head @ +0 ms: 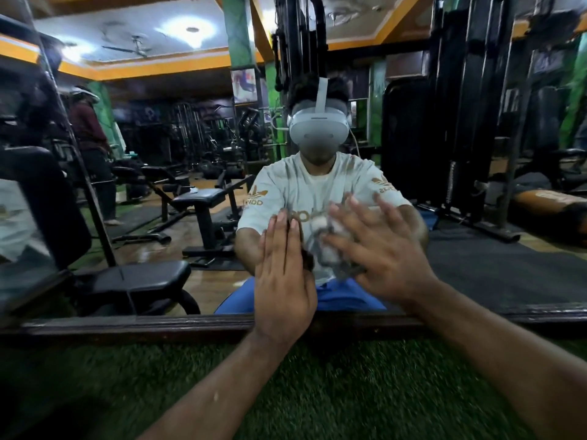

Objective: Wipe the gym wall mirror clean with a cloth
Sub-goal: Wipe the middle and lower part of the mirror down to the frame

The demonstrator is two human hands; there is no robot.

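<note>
Hands flat on mirror [190,185]: left hand [282,281] bare, right hand [381,246] pressing cloth [330,242], fingers straight.

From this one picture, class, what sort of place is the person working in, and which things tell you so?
Most likely a gym. A padded weight bench and a black cable machine show in a large wall mirror, with green turf below its frame.

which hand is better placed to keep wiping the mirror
Right, likely. The right hand presses the crumpled white-grey cloth against the wood-framed wall mirror with spread fingers. The left hand lies flat on the glass beside it, holding no cloth.
</note>
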